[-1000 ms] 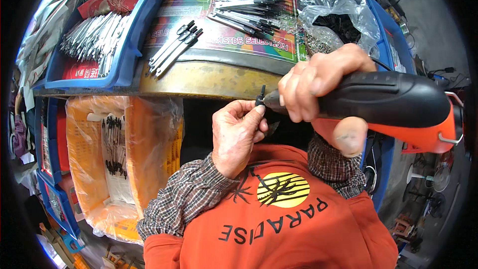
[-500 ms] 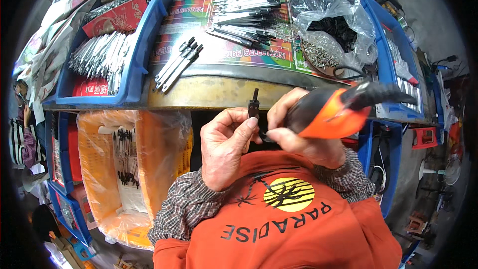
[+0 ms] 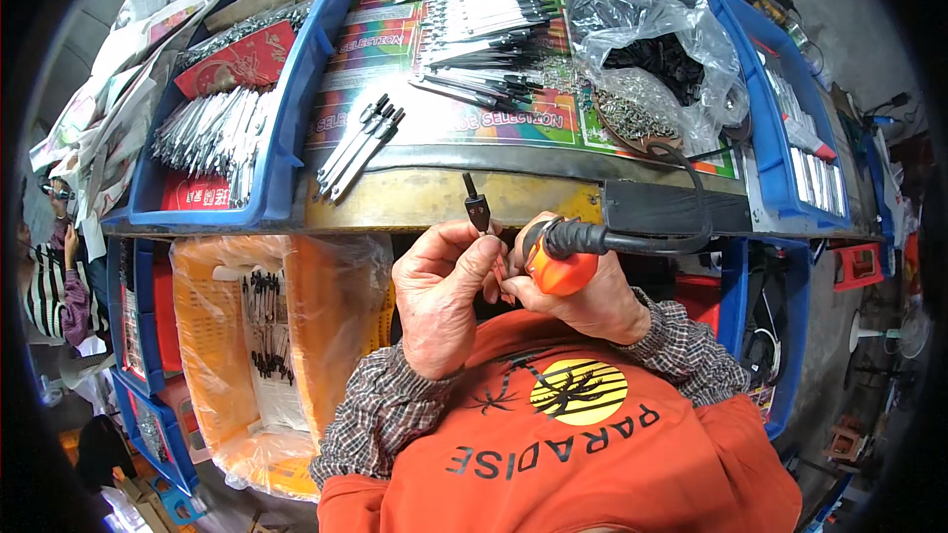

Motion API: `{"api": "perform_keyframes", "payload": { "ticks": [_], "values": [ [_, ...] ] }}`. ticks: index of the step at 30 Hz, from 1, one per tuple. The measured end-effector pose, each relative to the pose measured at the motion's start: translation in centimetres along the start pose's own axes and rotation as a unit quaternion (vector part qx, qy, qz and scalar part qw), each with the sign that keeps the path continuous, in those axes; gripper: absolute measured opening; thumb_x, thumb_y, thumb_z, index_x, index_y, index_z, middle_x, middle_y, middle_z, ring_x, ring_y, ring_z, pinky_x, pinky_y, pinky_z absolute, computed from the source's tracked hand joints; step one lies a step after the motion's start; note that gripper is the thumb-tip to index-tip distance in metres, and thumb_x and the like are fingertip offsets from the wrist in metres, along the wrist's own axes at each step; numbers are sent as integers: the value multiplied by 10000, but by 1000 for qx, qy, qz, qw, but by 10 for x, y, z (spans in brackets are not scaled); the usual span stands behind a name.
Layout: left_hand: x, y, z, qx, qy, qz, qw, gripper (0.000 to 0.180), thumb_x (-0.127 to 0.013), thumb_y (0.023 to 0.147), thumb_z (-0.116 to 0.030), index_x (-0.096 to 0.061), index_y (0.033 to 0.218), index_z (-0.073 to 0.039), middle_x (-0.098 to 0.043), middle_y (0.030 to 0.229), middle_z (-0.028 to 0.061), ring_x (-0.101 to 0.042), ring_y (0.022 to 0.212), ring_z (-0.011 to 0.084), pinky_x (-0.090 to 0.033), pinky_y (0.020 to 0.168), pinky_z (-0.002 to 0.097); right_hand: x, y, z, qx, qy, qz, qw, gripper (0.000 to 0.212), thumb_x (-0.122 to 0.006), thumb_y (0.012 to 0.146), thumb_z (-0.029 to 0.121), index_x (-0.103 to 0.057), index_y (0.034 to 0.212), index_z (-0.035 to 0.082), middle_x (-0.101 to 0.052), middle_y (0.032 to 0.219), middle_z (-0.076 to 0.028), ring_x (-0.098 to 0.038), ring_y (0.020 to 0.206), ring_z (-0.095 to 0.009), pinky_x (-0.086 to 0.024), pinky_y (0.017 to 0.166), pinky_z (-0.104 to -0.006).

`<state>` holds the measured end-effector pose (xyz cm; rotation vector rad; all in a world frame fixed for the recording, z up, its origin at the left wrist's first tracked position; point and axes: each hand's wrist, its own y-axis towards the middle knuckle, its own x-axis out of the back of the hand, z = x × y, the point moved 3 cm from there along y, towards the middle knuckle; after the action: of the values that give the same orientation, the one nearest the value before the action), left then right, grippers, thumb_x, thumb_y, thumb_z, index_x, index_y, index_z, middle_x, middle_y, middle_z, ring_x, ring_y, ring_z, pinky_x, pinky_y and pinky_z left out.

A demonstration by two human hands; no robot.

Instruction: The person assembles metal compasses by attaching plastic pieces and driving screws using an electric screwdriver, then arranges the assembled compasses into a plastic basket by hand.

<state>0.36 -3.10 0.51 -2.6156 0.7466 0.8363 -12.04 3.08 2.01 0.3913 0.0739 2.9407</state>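
Note:
My left hand [image 3: 434, 301] is closed, pinching a small black fitting [image 3: 478, 209] with two holes and a thin black stem that points up and away. My right hand [image 3: 602, 301] grips an orange-and-black corded electric screwdriver [image 3: 561, 268], seen nearly end-on, its black cable running off to the right. The two hands are close together over my lap, just in front of the table edge. My fingers hide the lower end of the fitting and the screwdriver's tip.
On the table lie a pile of silver strips with black ends [image 3: 484, 25] and a smaller group [image 3: 357, 150]. Small screws [image 3: 632, 109] and a plastic bag of black parts [image 3: 652, 64] are at right. Blue bins [image 3: 281, 138] flank them; an orange lined crate [image 3: 212, 336] stands below left.
The screwdriver has turned from lying across to the right, blurred, to nearly end-on. My right hand has turned with it, and the fitting now leans slightly left.

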Motion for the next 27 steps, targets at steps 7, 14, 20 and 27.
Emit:
{"api": "perform_keyframes", "payload": {
  "ticks": [7, 14, 20, 27],
  "values": [
    [1, 1, 1, -2, 41, 5, 999, 123, -596, 822, -32, -560, 915, 40, -604, 733, 80, -559, 586, 114, -469, 533, 222, -2, 1, 9, -21, 159, 8, 987, 294, -573, 683, -115, -542, 954, -5, -584, 869, -45, -583, 737, -110, -498, 650, -237],
    [6, 0, 1, -17, 60, 20, 998, 134, -588, 821, -14, -551, 934, 48, -609, 736, 90, -566, 594, 117, -475, 544, 228, -5, 4, 9, -64, 203, 32, 977, 260, -553, 727, -97, -533, 973, -15, -567, 804, -35, -555, 697, -78, -495, 604, -222],
    [9, -1, 1, -29, 54, 25, 998, 153, -576, 825, 1, -546, 966, 53, -613, 749, 106, -574, 601, 128, -483, 552, 236, -4, 5, 12, -61, 207, 56, 975, 247, -553, 733, -95, -526, 969, -25, -561, 782, -25, -545, 689, -75, -487, 602, -222],
    [8, 1, -8, -23, 40, 32, 998, 121, -568, 835, -10, -544, 938, 50, -606, 760, 100, -584, 620, 138, -492, 566, 249, 0, 4, 7, -90, 176, -6, 980, 235, -649, 690, -24, -504, 873, -3, -555, 705, -13, -547, 666, -62, -465, 584, -206]
  ]
}}
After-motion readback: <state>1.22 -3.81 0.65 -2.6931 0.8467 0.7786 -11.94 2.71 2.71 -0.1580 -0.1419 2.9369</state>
